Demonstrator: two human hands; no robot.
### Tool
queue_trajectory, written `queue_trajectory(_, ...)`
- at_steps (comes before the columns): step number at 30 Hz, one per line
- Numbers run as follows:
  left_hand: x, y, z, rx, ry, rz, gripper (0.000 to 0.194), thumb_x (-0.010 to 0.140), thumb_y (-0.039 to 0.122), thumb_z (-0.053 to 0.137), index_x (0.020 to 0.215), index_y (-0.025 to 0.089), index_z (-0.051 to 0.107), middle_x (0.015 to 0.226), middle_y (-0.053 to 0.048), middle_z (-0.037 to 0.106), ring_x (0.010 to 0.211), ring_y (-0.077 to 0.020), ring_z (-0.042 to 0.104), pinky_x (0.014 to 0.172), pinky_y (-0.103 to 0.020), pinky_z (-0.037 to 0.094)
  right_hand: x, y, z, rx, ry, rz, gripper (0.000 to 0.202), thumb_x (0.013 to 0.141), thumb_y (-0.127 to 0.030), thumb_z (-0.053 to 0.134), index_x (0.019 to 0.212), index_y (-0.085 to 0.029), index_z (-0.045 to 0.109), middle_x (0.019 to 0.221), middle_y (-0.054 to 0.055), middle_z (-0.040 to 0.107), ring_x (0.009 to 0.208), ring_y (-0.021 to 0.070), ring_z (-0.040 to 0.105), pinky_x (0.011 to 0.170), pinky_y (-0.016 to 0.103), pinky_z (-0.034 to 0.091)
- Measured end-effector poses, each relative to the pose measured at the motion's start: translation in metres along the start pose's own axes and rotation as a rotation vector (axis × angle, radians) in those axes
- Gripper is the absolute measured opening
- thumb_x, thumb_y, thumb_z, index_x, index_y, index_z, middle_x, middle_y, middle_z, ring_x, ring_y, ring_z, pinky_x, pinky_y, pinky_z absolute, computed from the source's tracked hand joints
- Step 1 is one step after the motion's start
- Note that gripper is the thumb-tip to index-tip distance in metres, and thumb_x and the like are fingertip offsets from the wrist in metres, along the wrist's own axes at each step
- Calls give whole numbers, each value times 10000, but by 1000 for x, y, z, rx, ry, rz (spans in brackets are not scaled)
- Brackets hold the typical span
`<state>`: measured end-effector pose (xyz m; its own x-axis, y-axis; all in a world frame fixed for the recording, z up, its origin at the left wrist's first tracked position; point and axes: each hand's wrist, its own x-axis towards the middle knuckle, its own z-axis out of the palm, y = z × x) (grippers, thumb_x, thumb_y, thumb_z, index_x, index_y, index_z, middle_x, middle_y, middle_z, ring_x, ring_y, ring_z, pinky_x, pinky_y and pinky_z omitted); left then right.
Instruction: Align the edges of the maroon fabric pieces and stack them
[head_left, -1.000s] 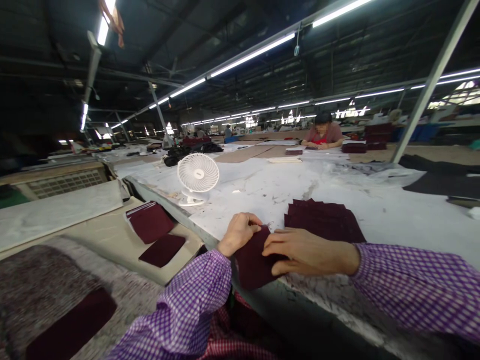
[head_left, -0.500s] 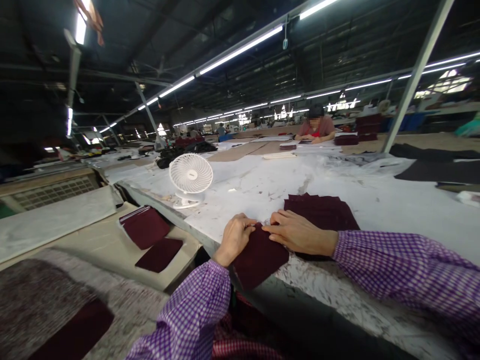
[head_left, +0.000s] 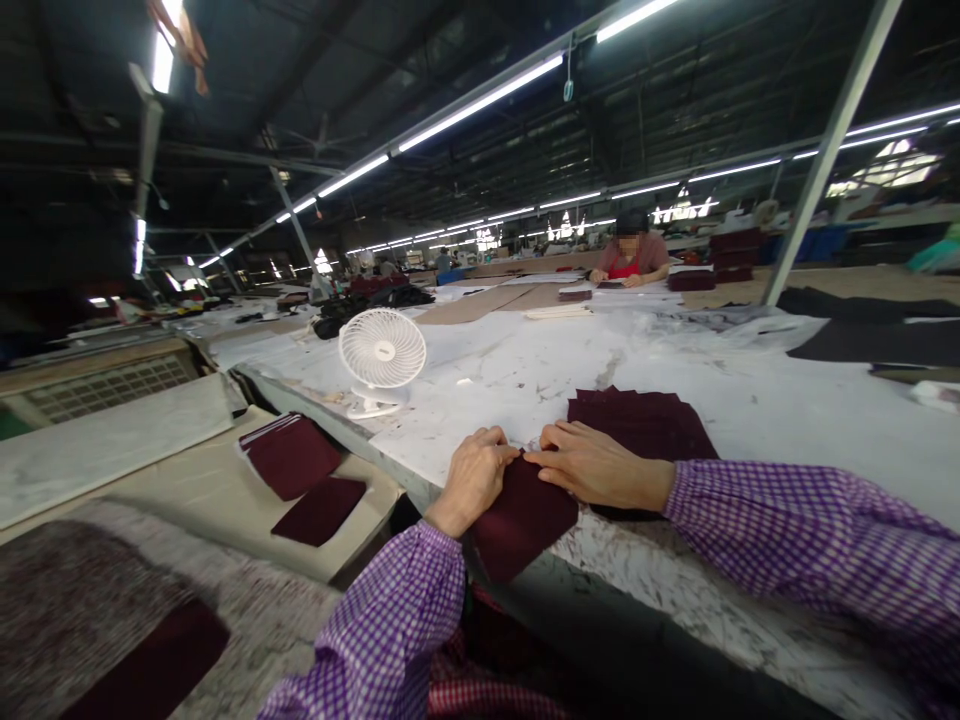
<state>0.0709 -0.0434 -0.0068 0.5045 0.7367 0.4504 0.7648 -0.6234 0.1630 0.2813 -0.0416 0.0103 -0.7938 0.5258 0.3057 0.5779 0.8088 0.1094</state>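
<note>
A maroon fabric piece lies at the near edge of the white-covered table, its lower corner hanging over the side. My left hand is closed, thumb and forefinger pinching the far corner of this piece. From the right, my right hand grips the same far edge with its fingertips, close to the left one. Under and behind my right wrist sits a fanned stack of maroon fabric pieces, partly covered by the forearm.
A white fan stands on the table to the left. Lower left, another maroon stack and a single maroon piece rest on a beige surface. Across the table a person works. Dark fabric lies far right.
My left hand has shifted slightly right along the fabric's far corner, its fingertips now nearer my right hand. The right hand stays almost still.
</note>
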Motion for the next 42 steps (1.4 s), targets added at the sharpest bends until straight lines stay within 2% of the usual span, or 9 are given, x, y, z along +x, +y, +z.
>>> queue_trajectory(4, 0, -1, 1, 13, -4, -5, 278, 895, 155, 427, 914, 204, 700, 853, -41, 593, 843, -172, 536, 767, -297, 448, 4, 1, -2, 103, 51, 39, 385, 943, -257, 308, 1260, -159, 503, 1198, 116, 552, 1059, 222, 483, 922, 409, 382)
queue_trajectory(6, -1, -1, 1, 7, 2, -8, 278, 893, 152, 427, 923, 204, 698, 858, -44, 597, 847, -174, 539, 768, -298, 451, 7, 1, -3, 149, 49, 24, 410, 939, -243, 300, 1306, -138, 450, 1229, 125, 547, 1091, 222, 470, 941, 409, 380)
queue_trajectory(13, 1, 0, 2, 5, 14, -21, 280, 889, 147, 434, 934, 223, 700, 851, -37, 603, 846, -176, 547, 783, -295, 453, 10, -3, 0, 116, 13, 19, 399, 918, -211, 293, 1246, -114, 498, 994, 147, 617, 946, 232, 503, 828, 399, 426)
queue_trajectory(17, -3, -2, -2, -77, 11, -69, 229, 873, 180, 498, 983, 228, 692, 872, -30, 619, 873, -175, 559, 806, -290, 457, 9, -2, 2, 86, -24, 17, 414, 923, -201, 277, 1269, -120, 488, 1003, 144, 623, 958, 233, 495, 824, 394, 409)
queue_trajectory(22, -25, -14, -14, -225, 27, -171, 180, 845, 198, 561, 947, 222, 708, 879, -24, 630, 872, -169, 571, 796, -288, 462, 9, 2, 1, 118, -57, 60, 439, 931, -214, 263, 1299, -154, 495, 1096, 141, 616, 1045, 249, 477, 857, 422, 382)
queue_trajectory(28, -46, -21, -23, -170, 91, -117, 216, 891, 259, 505, 906, 215, 716, 840, -38, 618, 834, -172, 540, 772, -299, 447, 14, 3, -3, 148, -133, 41, 474, 867, -110, 313, 1279, -200, 531, 1144, 92, 613, 1016, 242, 472, 849, 412, 376)
queue_trajectory(33, -50, -20, -24, -123, 131, -104, 246, 902, 295, 482, 905, 210, 713, 826, -42, 599, 817, -172, 521, 750, -294, 436, 21, -2, -5, 89, -141, 23, 431, 887, -127, 329, 1225, -223, 578, 1077, 85, 622, 969, 224, 497, 835, 380, 371)
queue_trajectory(37, -52, -22, -22, -54, 147, -43, 267, 914, 307, 454, 917, 218, 706, 843, -43, 592, 811, -170, 508, 750, -296, 421, 31, -3, -15, 24, -245, 6, 448, 869, -90, 333, 1205, -232, 593, 1040, 80, 625, 946, 216, 525, 844, 367, 362)
queue_trajectory(42, -53, -23, -21, 11, 155, -15, 279, 925, 302, 433, 918, 213, 697, 836, -47, 577, 807, -167, 496, 726, -287, 412, 49, -9, -27, -66, -401, -30, 539, 815, -40, 388, 1249, -311, 556, 974, 71, 627, 942, 221, 547, 839, 353, 351)
